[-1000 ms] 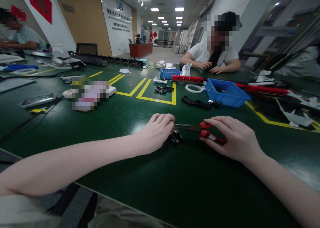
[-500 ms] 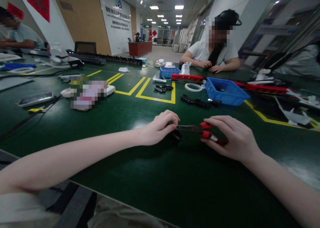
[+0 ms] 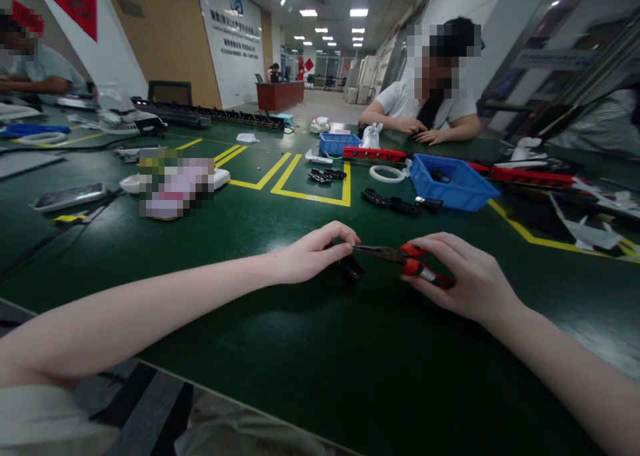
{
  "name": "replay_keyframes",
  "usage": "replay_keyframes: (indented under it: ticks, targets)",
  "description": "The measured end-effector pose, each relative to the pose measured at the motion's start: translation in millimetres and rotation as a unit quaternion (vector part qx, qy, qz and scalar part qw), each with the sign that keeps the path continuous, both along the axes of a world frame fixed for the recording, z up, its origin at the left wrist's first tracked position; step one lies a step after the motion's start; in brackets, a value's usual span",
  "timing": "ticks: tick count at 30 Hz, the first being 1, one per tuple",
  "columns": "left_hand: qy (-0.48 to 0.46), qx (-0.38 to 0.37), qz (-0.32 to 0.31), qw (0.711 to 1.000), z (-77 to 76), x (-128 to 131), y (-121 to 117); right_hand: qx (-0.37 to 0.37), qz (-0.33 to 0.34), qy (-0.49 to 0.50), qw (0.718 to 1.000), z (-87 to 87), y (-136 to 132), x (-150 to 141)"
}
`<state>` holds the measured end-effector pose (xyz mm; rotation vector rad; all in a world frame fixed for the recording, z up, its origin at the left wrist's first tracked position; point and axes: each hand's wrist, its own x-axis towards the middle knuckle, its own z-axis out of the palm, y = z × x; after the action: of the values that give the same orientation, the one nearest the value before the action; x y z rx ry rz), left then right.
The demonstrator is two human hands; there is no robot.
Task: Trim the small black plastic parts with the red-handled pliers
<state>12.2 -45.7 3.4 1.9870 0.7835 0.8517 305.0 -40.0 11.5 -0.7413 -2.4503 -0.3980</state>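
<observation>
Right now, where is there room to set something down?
The widest bare patch of table lies between left forearm and right forearm, this side of the pliers. Another lies between the left hand and the yellow tape. It's crowded around the larger blue bin, with black parts, a white ring and red strips.

Red-handled pliers (image 3: 399, 255) with spread handles point left near a small, slanting black piece (image 3: 352, 268).

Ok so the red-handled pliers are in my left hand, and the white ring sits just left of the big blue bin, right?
Not quite: the head view shows the pliers in your right hand. The white ring does sit just left of the big blue bin.
</observation>
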Motion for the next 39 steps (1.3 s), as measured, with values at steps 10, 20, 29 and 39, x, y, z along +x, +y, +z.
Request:
replay_keyframes:
  ticks: [10,20,29,39]
  targets:
    - [0.089,0.107,-0.093,0.986,0.4,-16.6,5.9,-0.038,0.026,-0.034,0.998,-1.4,1.5,1.2]
    - [0.118,0.133,-0.057,0.982,-1.2,-13.8,5.6,-0.034,0.03,-0.065,0.997,-1.0,1.6,1.0]
    - [0.123,0.094,-0.028,0.987,-0.9,-14.0,4.9,-0.035,0.028,-0.078,0.996,-1.0,0.8,-1.3]
    - [0.118,0.096,-0.027,0.988,-0.7,-12.4,2.1,-0.05,0.022,-0.066,0.996,-1.9,0.8,0.6]
